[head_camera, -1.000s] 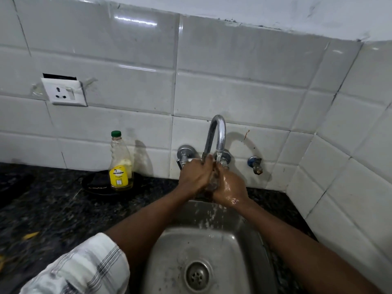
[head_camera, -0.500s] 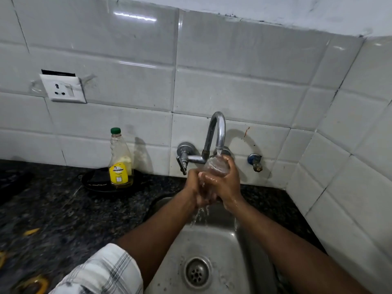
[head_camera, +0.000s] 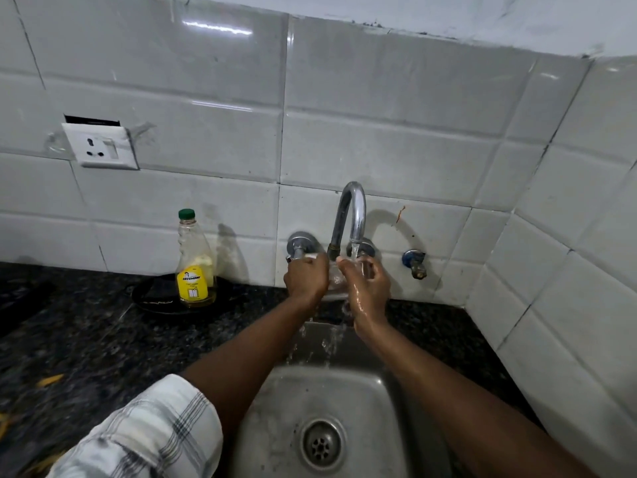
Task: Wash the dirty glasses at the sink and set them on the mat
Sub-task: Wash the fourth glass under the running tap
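Head view is showing a white wall socket far left of and above the curved steel faucet. Left of the faucet, a clear bottle of yellow liquid with a green cap is standing upright on a black dish on the dark speckled stone tabletop. Just below the faucet's spout, the left hand is curling against the left side of a clear drinking glass, and the wet right hand is wrapping round its right side. Water is running from the faucet onto the glass and spilling below. Right of the faucet, a small blue-capped valve is sticking out of the tiles. Below the faucet, the steel sink is catching the water.
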`<state>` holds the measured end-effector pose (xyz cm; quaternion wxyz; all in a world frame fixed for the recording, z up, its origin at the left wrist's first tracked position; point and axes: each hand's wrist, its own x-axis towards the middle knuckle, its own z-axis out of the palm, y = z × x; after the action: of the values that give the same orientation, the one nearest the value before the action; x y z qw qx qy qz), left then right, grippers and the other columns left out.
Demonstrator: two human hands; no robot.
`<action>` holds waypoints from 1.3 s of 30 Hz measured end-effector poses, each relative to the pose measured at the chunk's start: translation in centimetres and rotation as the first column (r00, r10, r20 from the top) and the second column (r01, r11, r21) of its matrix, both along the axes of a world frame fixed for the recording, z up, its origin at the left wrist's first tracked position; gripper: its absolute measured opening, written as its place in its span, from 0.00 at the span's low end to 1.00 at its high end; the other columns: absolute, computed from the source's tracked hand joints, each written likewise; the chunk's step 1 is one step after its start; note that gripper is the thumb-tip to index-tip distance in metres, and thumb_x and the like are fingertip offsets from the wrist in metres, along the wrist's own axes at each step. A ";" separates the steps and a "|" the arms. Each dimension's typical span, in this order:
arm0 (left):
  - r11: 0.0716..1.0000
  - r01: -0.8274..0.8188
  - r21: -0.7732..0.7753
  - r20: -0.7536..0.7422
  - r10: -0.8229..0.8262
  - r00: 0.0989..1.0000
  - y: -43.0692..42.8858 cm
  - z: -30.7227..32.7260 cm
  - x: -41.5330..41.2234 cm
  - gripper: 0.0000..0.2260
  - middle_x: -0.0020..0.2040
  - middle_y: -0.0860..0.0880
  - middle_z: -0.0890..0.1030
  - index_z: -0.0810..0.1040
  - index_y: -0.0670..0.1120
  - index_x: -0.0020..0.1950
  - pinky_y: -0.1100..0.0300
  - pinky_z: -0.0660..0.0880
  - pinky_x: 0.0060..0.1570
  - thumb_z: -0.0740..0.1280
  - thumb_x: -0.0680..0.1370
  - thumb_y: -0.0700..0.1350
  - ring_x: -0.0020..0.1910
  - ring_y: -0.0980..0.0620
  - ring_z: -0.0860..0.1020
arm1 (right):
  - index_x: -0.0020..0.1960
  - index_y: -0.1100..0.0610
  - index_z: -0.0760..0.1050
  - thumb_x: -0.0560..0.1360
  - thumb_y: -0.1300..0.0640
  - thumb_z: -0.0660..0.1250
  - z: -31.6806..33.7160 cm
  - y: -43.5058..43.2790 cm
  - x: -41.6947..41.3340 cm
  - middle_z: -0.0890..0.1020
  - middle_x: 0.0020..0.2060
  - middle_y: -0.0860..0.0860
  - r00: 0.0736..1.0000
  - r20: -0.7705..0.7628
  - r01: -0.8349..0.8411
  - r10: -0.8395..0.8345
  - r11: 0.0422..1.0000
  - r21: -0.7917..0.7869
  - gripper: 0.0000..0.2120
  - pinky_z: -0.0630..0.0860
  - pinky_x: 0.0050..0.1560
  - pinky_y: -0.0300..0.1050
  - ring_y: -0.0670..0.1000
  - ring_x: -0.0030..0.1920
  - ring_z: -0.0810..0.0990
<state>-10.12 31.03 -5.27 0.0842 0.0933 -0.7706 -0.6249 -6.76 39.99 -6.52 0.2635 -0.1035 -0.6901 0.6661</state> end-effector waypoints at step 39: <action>0.848 0.121 -0.516 -0.515 -0.420 0.747 -1.0 -2.1 1.3 0.18 0.44 0.46 0.85 0.82 0.43 0.52 0.62 0.74 0.43 0.60 0.79 0.55 0.39 0.53 0.79 | 0.63 0.54 0.75 0.62 0.58 0.80 1.9 4.1 1.6 0.83 0.50 0.49 0.818 0.521 -0.565 0.245 0.514 0.645 0.31 0.78 0.44 0.37 0.46 0.47 0.81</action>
<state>-8.81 30.05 -7.42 0.2533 -0.2519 -0.8292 -0.4298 -5.18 44.10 -4.66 -0.0182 0.0665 -0.9476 0.3120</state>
